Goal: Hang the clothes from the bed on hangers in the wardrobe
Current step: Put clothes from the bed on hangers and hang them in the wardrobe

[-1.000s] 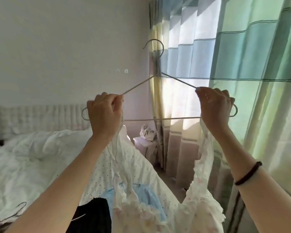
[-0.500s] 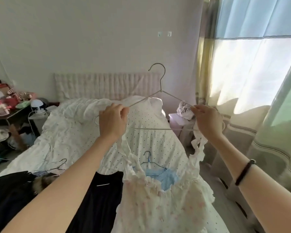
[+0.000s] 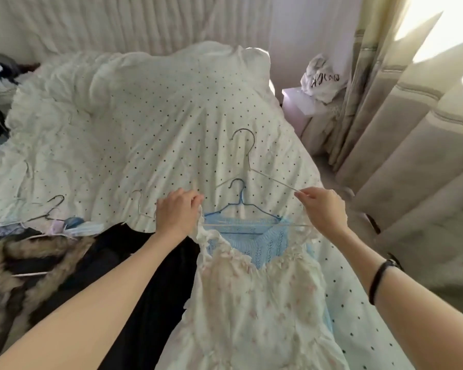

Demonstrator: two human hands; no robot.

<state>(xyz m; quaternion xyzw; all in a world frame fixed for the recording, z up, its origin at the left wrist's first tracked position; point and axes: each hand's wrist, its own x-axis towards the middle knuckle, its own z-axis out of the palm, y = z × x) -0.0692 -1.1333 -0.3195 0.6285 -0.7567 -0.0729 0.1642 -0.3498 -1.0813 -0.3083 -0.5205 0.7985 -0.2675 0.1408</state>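
- A bed (image 3: 150, 124) under a dotted white cover is filling the room from the padded headboard (image 3: 118, 22) down, with pale curtains (image 3: 401, 129) hanging along the right.
- At far left, a furry brown-and-black garment (image 3: 24, 263) and a dark garment (image 3: 134, 276) are lying on the cover with thin wire hangers (image 3: 48, 209) beside them; these are waiting their turn.
- The left hand (image 3: 178, 212) is curling its fingers round the left shoulder of a white wire hanger (image 3: 247, 158), pinching a frilly strap there.
- The pale floral dress (image 3: 251, 303) is hanging from that hanger, above a blue knit top (image 3: 259, 241) already on a blue hanger (image 3: 238, 204) on the bed.
- The right hand (image 3: 322, 209) is pinching the hanger's right arm, settling the other strap.
- Judgement: the dress is nearly mounted; next it wants both straps seated, then carrying by the hook to the wardrobe.
- The wardrobe is lying out of view; the strap seating under both hands is hidden, and the clutter at the left edge is too cut off to name.
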